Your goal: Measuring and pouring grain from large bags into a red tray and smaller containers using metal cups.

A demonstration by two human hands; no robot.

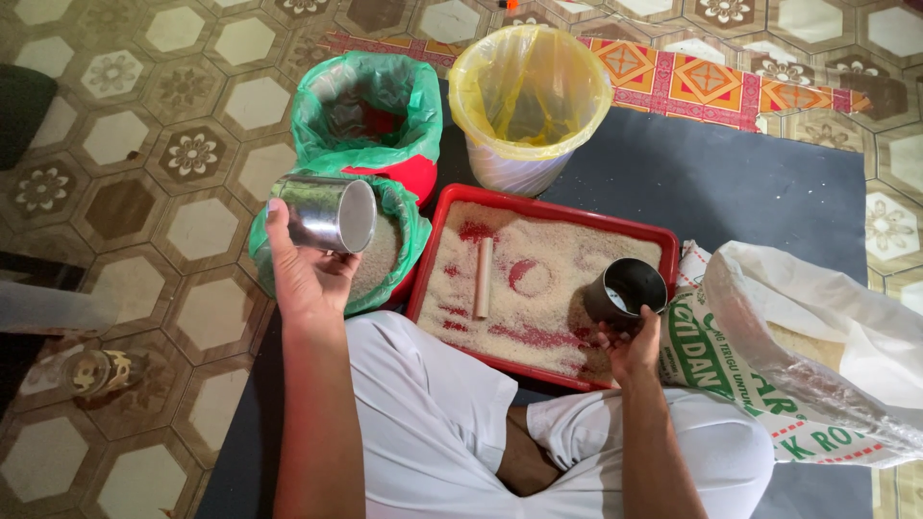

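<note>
Left hand (306,274) grips a steel cup (332,213), tipped sideways over a green-lined bucket (399,245) of grain. Right hand (630,344) clasps a second steel cup (627,288) in a red tray (548,207) of rice; wooden stick (484,277) lies there.

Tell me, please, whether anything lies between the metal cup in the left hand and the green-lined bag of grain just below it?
Nothing visible does. The left hand holds the metal cup tipped on its side right over the open green-lined bag, with only air between cup mouth and grain.
</note>
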